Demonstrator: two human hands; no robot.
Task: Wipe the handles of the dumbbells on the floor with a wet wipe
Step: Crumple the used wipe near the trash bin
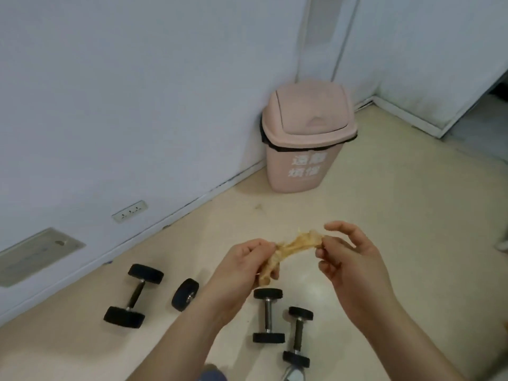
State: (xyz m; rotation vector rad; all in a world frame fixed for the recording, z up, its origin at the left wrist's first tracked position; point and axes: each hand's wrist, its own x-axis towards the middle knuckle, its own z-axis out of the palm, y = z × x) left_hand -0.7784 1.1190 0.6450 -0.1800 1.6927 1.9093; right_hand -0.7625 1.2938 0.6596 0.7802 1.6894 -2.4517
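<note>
A crumpled, yellowish wet wipe [291,247] is stretched between my two hands above the floor. My left hand [242,266] pinches its left end and my right hand [349,257] pinches its right end. Below them several black dumbbells lie on the beige floor. One dumbbell [134,296] lies at the left near the wall. A second dumbbell [185,294] is partly hidden behind my left forearm. A third dumbbell [268,314] lies under my hands, and a fourth dumbbell [297,336] is just right of it. Their metal handles are bare.
A pink swing-lid bin [303,149] with a black liner stands against the wall at the back. The white wall [110,105] runs along the left, with a socket plate [129,211] near the floor. A doorway opens at the far right.
</note>
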